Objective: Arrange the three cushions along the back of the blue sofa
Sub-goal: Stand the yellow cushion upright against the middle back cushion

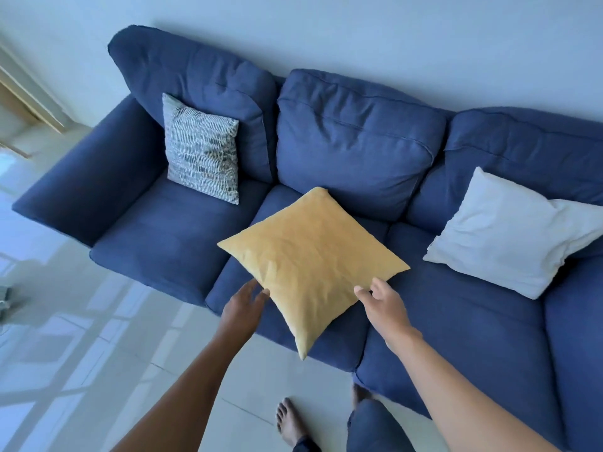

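Observation:
A blue three-seat sofa [156, 252] stands against the wall. A grey patterned cushion [202, 148] leans upright against the left back pad. A white cushion [509, 233] lies slanted on the right seat, against the right back pad. A yellow cushion [310, 256] sits diamond-wise over the middle seat, its lower corner hanging past the front edge. My left hand [244, 305] touches its lower left edge, fingers apart. My right hand [385, 301] touches its lower right edge, fingers spread. Neither hand clearly grips it.
Glossy white tiled floor [81, 370] lies in front of the sofa. My bare foot [288, 419] and a trouser leg [375, 429] are near the sofa's front. A wooden door frame [29, 96] is at the far left.

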The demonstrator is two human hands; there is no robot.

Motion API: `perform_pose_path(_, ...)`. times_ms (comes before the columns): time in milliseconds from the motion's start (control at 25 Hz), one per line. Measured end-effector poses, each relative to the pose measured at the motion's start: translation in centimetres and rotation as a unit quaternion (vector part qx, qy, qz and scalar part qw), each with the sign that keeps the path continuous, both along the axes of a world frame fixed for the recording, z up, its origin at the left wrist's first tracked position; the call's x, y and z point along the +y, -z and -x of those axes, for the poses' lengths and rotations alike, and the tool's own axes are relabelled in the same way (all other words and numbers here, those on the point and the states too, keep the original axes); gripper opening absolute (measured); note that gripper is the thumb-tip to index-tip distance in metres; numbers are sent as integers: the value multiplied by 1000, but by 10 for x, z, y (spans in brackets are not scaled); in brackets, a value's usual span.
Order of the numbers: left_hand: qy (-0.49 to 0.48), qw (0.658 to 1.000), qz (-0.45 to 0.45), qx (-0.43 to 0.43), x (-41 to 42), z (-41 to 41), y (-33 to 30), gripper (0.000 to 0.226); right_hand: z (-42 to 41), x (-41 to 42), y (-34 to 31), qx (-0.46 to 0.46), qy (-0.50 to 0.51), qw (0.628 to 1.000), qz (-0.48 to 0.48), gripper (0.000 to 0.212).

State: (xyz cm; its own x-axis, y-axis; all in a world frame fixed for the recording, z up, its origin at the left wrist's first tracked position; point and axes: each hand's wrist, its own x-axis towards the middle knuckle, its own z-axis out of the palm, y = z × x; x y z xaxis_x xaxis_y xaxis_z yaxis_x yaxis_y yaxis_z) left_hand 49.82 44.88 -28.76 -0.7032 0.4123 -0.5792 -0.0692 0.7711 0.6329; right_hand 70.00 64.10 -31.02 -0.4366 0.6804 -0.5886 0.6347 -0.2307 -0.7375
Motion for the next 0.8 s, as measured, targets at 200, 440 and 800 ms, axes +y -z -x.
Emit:
perform_pose_path(200,59,998,16,13,25,59,11,62,34,-6,20,-8,43,999,15,74)
perform_pose_path(440,98,995,35,-7,64,114,16,63,84,16,42,-20,143,987,72,77)
perform_pose_path(800,159,984,70,-24,136,200,64,64,114,53,73,-82,266,955,107,79)
